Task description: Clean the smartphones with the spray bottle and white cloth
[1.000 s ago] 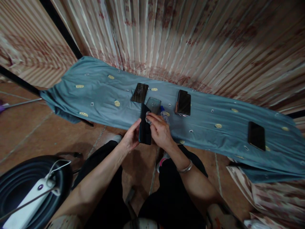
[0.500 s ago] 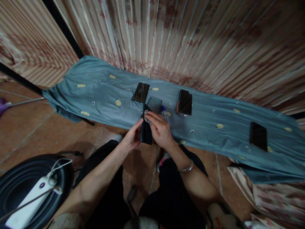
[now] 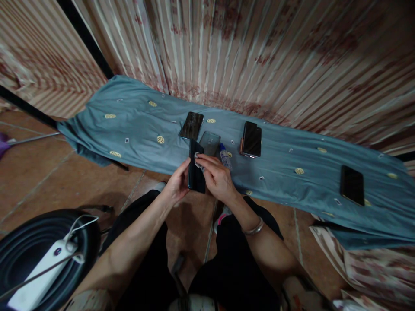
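Fingers of the left hand (image 3: pixel 177 186) wrap around a dark phone (image 3: pixel 195 172), held upright just near of the blue cloth (image 3: pixel 136 129). At its right, the right hand (image 3: pixel 218 179) pinches a small wipe (image 3: pixel 197 156) against the phone's upper face. Farther right lie a small bottle (image 3: pixel 225 156) and more phones (image 3: pixel 251 139).

Curtained corner, tiled floor
Pleated cream-and-red patterned curtains (image 3: pixel 259 52) hang beyond the hands; reddish-brown tiled floor (image 3: pixel 39 172) lies below them.
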`<control>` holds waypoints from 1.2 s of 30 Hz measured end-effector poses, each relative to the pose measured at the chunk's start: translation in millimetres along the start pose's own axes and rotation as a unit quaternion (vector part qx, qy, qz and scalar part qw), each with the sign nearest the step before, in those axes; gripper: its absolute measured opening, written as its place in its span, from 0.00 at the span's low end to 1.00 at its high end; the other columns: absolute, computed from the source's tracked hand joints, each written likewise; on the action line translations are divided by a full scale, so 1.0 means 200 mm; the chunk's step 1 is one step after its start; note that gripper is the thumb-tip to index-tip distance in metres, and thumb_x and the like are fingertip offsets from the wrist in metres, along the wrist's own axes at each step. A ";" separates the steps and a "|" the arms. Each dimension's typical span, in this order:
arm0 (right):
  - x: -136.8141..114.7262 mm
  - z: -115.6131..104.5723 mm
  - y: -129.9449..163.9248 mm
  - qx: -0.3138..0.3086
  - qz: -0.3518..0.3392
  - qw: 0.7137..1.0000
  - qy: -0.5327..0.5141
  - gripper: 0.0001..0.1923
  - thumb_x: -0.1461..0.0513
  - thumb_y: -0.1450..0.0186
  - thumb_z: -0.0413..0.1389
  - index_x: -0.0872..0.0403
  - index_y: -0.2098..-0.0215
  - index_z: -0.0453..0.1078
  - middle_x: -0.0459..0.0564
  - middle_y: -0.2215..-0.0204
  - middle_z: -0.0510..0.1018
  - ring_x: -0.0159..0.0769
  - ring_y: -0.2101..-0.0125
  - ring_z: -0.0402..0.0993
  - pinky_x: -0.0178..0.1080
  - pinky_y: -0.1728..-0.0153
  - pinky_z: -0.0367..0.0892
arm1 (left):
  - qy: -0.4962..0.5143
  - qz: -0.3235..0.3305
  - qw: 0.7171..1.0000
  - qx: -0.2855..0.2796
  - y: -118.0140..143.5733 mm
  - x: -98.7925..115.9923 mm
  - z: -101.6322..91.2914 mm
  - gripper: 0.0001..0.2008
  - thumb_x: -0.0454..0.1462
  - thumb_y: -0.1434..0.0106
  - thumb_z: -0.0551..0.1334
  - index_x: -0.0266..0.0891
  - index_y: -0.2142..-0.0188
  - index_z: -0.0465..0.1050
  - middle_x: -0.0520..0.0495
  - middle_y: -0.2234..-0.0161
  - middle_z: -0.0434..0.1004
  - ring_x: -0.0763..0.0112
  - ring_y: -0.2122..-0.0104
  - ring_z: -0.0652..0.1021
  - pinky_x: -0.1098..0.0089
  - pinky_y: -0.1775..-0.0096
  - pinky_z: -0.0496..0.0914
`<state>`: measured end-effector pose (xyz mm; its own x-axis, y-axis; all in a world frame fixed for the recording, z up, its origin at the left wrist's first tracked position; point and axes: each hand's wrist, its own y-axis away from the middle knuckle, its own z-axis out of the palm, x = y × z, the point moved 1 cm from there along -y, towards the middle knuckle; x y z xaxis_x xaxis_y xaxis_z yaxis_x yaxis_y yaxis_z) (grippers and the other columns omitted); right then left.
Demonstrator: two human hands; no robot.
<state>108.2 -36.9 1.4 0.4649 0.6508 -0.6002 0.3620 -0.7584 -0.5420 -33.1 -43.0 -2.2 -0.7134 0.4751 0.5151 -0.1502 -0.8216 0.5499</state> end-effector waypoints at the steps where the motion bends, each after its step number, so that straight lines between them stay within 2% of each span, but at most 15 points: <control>1: 0.01 0.00 0.00 0.002 0.000 1.000 0.002 0.23 0.71 0.35 0.45 0.51 0.46 0.73 0.53 0.45 0.77 0.37 0.43 0.73 0.46 0.40 0.69 | -0.001 0.001 1.000 -0.002 0.00 0.01 0.00 0.11 0.38 0.35 0.61 0.35 0.69 0.79 0.50 0.76 0.81 0.73 0.77 0.78 0.73 0.67 0.73; 4: 0.02 0.01 0.01 0.004 0.005 1.000 0.009 0.23 0.71 0.35 0.46 0.51 0.47 0.73 0.52 0.45 0.78 0.37 0.44 0.73 0.46 0.41 0.70 | -0.005 0.008 1.000 -0.014 0.01 0.02 0.01 0.12 0.38 0.34 0.60 0.35 0.68 0.79 0.50 0.77 0.81 0.72 0.79 0.78 0.72 0.67 0.74; 11: 0.05 0.02 0.02 0.004 0.030 0.999 0.024 0.23 0.70 0.36 0.46 0.51 0.49 0.74 0.52 0.47 0.79 0.40 0.46 0.75 0.48 0.43 0.71 | -0.004 0.020 1.000 -0.020 0.03 0.03 0.02 0.15 0.37 0.31 0.55 0.34 0.68 0.79 0.50 0.78 0.80 0.74 0.81 0.77 0.76 0.74 0.72; 16: 0.07 0.02 0.02 -0.009 0.044 0.998 0.039 0.22 0.71 0.37 0.47 0.52 0.51 0.75 0.53 0.48 0.80 0.42 0.48 0.75 0.50 0.44 0.71 | -0.024 0.020 0.999 -0.027 0.02 0.03 0.01 0.17 0.39 0.31 0.55 0.33 0.70 0.78 0.47 0.77 0.80 0.72 0.79 0.78 0.74 0.72 0.74; 22: 0.06 0.01 0.01 -0.015 0.036 0.998 0.057 0.20 0.71 0.37 0.48 0.55 0.53 0.76 0.56 0.50 0.81 0.43 0.50 0.77 0.48 0.45 0.72 | -0.026 0.042 0.998 -0.026 0.01 0.04 0.01 0.14 0.40 0.34 0.58 0.35 0.70 0.78 0.46 0.76 0.81 0.64 0.71 0.82 0.66 0.60 0.77; 29: 0.05 0.00 0.01 -0.023 0.036 0.998 0.049 0.19 0.71 0.37 0.49 0.53 0.56 0.77 0.54 0.52 0.82 0.40 0.51 0.78 0.46 0.47 0.73 | -0.029 0.036 0.999 -0.025 0.02 0.05 0.02 0.18 0.41 0.32 0.56 0.36 0.73 0.77 0.47 0.79 0.79 0.66 0.73 0.82 0.69 0.62 0.77; 36: 0.04 0.00 0.01 -0.012 0.004 0.999 0.036 0.19 0.71 0.36 0.48 0.55 0.54 0.77 0.56 0.52 0.82 0.40 0.51 0.78 0.47 0.47 0.73 | -0.017 0.039 0.999 -0.028 0.02 0.05 0.03 0.16 0.40 0.32 0.57 0.35 0.72 0.78 0.50 0.81 0.78 0.70 0.76 0.80 0.72 0.64 0.76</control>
<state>113.1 -33.3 -5.0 0.5237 0.6414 -0.5606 0.3772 -0.7647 -0.5225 -36.7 -39.3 8.0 -0.7013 0.4184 0.5772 -0.1335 -0.8724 0.4702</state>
